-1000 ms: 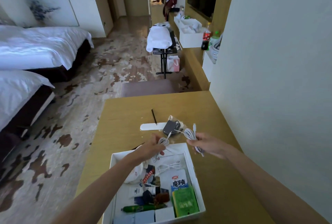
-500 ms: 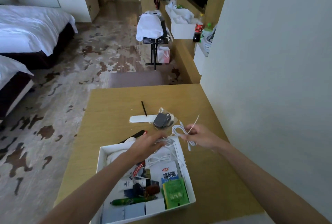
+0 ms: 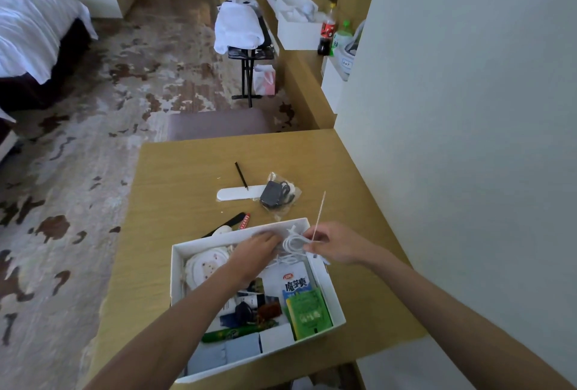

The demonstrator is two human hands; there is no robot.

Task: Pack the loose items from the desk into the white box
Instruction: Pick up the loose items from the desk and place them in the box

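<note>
White coiled rubbery cable [image 3: 293, 244] hangs pinched between both hands, left hand [image 3: 254, 253] and right hand [image 3: 335, 246], over the crammed white cardboard box [image 3: 327, 283] on the smooth wooden bench [image 3: 175, 189].

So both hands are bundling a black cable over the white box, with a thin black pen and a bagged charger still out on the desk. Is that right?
Nearly: the coiled cable is white, not black, as the head view shows. Otherwise yes: the left hand and right hand hold it over the white cardboard box, while the thin black pen and the dark charger in its clear plastic bag lie on the wooden desk.
</note>
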